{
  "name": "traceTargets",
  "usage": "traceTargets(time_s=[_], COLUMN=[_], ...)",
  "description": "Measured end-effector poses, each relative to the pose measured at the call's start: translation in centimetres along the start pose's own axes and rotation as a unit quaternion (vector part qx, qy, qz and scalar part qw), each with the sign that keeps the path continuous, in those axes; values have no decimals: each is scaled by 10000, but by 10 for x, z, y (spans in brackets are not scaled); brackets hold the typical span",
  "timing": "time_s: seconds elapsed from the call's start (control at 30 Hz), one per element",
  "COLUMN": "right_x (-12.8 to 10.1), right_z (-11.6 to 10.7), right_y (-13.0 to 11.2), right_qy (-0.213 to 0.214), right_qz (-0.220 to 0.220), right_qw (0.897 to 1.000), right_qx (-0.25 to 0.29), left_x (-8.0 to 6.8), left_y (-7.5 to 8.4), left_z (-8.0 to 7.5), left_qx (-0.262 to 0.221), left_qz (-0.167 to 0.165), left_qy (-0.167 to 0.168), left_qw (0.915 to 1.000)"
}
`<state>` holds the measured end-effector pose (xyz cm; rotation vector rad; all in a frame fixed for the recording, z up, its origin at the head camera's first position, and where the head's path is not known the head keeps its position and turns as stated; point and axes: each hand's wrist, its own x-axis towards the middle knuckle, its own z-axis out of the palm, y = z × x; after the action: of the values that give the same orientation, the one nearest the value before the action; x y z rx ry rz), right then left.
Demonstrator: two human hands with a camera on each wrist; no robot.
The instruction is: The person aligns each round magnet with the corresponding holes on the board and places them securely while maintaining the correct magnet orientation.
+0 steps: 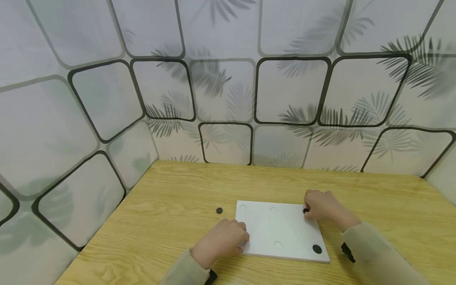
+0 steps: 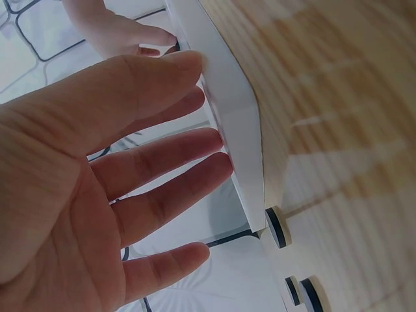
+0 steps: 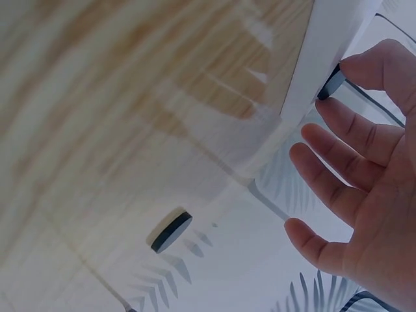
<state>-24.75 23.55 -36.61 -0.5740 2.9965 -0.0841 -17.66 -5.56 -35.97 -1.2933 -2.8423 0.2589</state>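
A light wooden table (image 1: 171, 206) stood in a corner of pale walls printed with palm leaves and black rounded squares. A white board (image 1: 281, 231) with shallow round recesses lay flat on it between the two hands. The left hand (image 1: 222, 241) rested at the board's left edge, its fingers (image 2: 195, 140) straight and slightly spread, their tips touching the edge. The right hand (image 1: 320, 205) sat at the board's far right corner, pinching a small black disc (image 3: 331, 83) between thumb and forefinger. Another black disc (image 1: 316, 249) sat on the board near the right forearm, and a third (image 1: 219, 210) lay on the table just beyond the left hand.
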Motion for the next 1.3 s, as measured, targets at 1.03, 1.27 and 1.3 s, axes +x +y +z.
traceTargets(time_s=[1.03, 1.27, 1.3], right_x=[-18, -25, -26], right_z=[-4, -3, -3], right_y=[30, 43, 45], right_qy=[397, 293, 290], right_qz=[6, 123, 135], right_qw=[9991, 9995, 9995], right_qx=[-134, -34, -38], left_x=[0, -1, -1], left_y=[-1, 0, 0], left_z=[0, 0, -1], left_qx=[-38, 33, 42], left_qz=[58, 68, 77], left_qy=[41, 45, 51], left_qw=[10000, 10000, 9999])
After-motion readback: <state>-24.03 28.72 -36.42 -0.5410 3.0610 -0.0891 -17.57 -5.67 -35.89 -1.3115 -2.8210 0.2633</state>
